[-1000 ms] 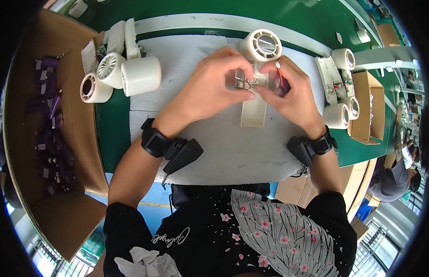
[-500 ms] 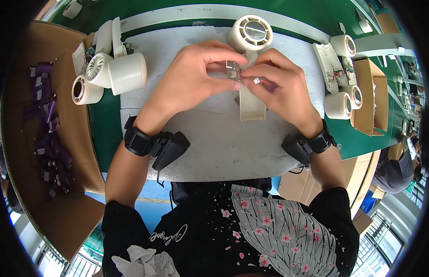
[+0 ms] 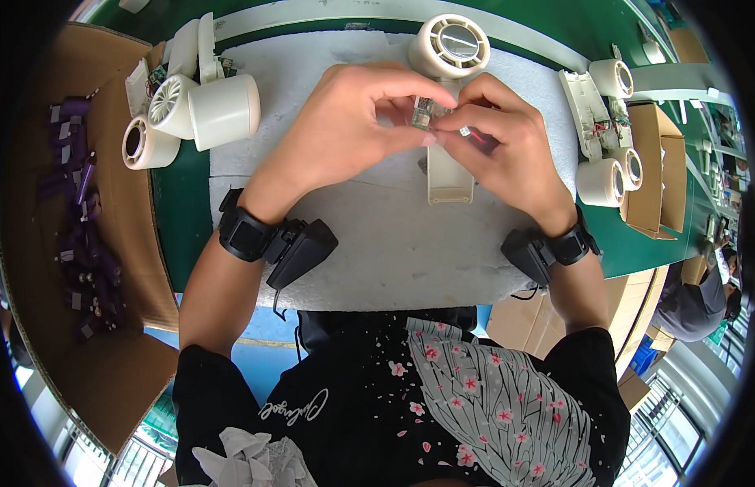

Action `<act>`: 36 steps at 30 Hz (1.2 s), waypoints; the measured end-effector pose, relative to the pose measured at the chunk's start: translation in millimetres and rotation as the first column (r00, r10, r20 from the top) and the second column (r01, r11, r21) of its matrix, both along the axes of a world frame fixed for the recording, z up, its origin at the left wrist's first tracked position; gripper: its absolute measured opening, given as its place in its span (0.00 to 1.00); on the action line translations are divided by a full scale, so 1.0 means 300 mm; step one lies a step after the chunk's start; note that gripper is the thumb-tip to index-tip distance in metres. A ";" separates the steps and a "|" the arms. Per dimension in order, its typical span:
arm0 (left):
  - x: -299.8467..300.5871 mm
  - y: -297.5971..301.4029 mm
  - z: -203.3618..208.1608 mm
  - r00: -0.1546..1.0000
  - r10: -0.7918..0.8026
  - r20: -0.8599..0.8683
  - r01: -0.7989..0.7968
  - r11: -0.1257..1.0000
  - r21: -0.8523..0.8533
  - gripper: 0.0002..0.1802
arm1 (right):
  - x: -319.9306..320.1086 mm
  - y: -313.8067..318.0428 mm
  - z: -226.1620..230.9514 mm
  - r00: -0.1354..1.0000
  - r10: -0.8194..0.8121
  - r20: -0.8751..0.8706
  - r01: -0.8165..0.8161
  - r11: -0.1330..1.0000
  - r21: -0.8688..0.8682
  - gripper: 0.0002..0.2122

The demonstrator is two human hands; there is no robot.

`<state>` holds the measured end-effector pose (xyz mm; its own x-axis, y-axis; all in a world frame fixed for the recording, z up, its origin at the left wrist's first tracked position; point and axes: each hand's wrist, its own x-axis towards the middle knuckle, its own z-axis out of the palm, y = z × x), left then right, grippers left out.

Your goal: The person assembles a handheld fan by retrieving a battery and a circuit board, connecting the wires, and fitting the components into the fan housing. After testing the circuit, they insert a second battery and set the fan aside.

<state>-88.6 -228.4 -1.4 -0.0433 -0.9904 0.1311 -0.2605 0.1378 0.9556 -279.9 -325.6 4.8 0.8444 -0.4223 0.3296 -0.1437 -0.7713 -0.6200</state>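
Head view shows the left hand [image 3: 345, 130] and right hand [image 3: 503, 146] pinching a small green circuit board [image 3: 422, 114] between closed fingertips, directly above the cream plastic handheld fan body [image 3: 449, 166], whose long axis runs away from the person.

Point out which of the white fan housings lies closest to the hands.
The white handheld fan body at the top centre of the grey mat, grille up, its handle running under both hands. The others lie in clusters at the left and right edges.
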 end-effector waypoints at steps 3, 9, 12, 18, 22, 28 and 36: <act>0.000 0.005 0.001 1.000 -0.001 0.018 0.001 1.000 -0.011 0.18 | 0.001 0.002 -0.004 1.000 0.003 -0.004 -0.003 1.000 0.002 0.07; -0.006 0.011 0.005 0.997 -0.020 0.075 0.023 0.999 -0.027 0.13 | 0.004 0.013 -0.003 1.000 -0.003 -0.022 0.001 0.998 -0.061 0.08; -0.008 0.014 0.005 0.997 -0.037 0.061 0.039 0.999 -0.023 0.11 | 0.003 0.020 -0.006 0.999 -0.027 -0.034 0.027 0.999 -0.020 0.07; -0.007 0.009 -0.008 0.999 -0.037 0.002 0.037 0.999 -0.008 0.09 | 0.007 0.018 -0.006 0.999 -0.034 -0.023 0.033 0.998 -0.048 0.06; -0.019 0.009 -0.025 1.000 0.001 0.002 -0.001 1.000 -0.013 0.09 | 0.006 0.019 -0.010 0.998 -0.049 -0.037 0.047 0.997 -0.057 0.06; -0.032 0.014 -0.003 0.999 0.007 0.047 -0.004 0.998 -0.068 0.08 | 0.009 0.027 -0.009 0.998 -0.036 -0.045 0.030 0.991 -0.128 0.09; -0.027 0.010 0.010 0.982 -0.002 0.190 0.052 0.965 -0.255 0.06 | 0.009 0.039 0.002 0.996 -0.051 -0.076 0.040 0.989 -0.142 0.11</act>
